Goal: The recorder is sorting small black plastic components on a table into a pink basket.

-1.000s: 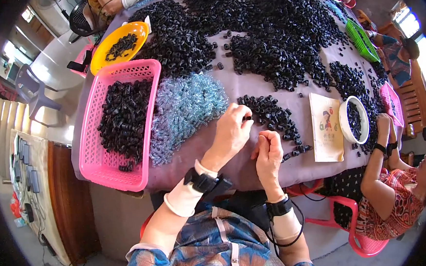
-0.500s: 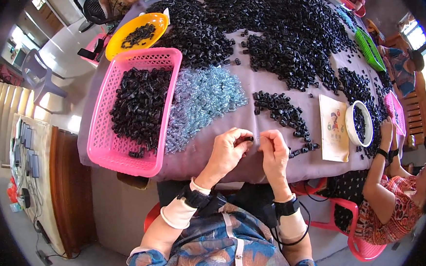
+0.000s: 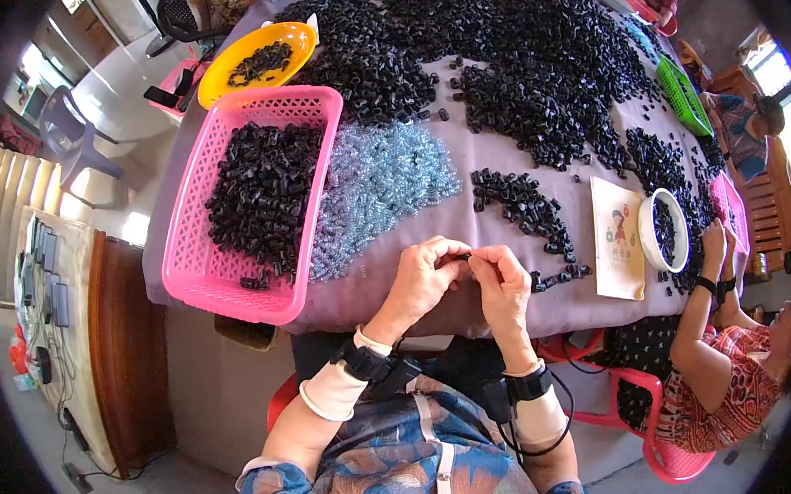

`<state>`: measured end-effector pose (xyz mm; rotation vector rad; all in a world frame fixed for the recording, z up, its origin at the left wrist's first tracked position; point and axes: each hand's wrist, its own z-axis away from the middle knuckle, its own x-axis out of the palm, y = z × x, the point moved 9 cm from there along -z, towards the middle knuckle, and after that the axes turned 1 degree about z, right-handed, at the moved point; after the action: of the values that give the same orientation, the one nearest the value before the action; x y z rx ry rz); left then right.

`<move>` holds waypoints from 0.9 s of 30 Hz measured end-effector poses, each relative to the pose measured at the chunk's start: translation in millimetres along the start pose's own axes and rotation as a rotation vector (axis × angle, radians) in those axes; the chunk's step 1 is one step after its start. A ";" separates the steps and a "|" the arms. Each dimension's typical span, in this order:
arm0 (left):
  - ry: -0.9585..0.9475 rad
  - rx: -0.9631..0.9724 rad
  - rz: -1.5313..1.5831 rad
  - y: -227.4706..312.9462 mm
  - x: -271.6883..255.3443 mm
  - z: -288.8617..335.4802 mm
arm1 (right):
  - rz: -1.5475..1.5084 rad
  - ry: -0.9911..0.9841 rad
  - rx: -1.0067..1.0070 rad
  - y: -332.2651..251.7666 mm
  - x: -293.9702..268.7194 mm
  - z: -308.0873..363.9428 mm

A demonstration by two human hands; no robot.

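My left hand (image 3: 419,283) pinches a small black plastic part (image 3: 465,257) between thumb and fingers, just above the table's near edge. Closed in a pinch, my right hand (image 3: 504,287) meets it from the right, its fingertips against that part. Whatever my right fingertips hold is hidden or too small to name. Beyond my hands lies a heap of small clear bluish pieces (image 3: 391,170), which look like tiny springs or beads. A short row of loose black parts (image 3: 522,205) lies beyond my right hand.
A pink basket (image 3: 178,251) of black parts stands left, with a yellow plate (image 3: 213,81) behind. Black parts (image 3: 529,67) cover the table's far side. Rightward are a booklet (image 3: 621,269), a white bowl (image 3: 680,261), a green basket (image 3: 683,93) and a seated person (image 3: 724,363).
My right hand has moved slightly left, so its fingertips now touch the black part in my left hand. A small gap separated the two hands before.
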<state>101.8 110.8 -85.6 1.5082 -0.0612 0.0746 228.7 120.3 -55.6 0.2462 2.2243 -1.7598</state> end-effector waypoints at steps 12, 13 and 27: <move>0.033 -0.066 0.194 -13.2 -5.1 -4.4 | 0.346 0.059 -0.256 -26.4 -2.4 -40.3; 0.021 -0.071 0.204 -12.4 -4.9 -4.7 | 0.347 0.060 -0.257 -24.9 -1.1 -46.0; -0.009 -0.119 0.292 -18.5 -8.7 -6.3 | 0.345 -0.003 -0.144 5.2 1.1 -49.8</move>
<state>94.7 116.0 -105.1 1.3719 -0.2881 0.2936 223.2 169.8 -50.4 0.5570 2.1390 -1.4117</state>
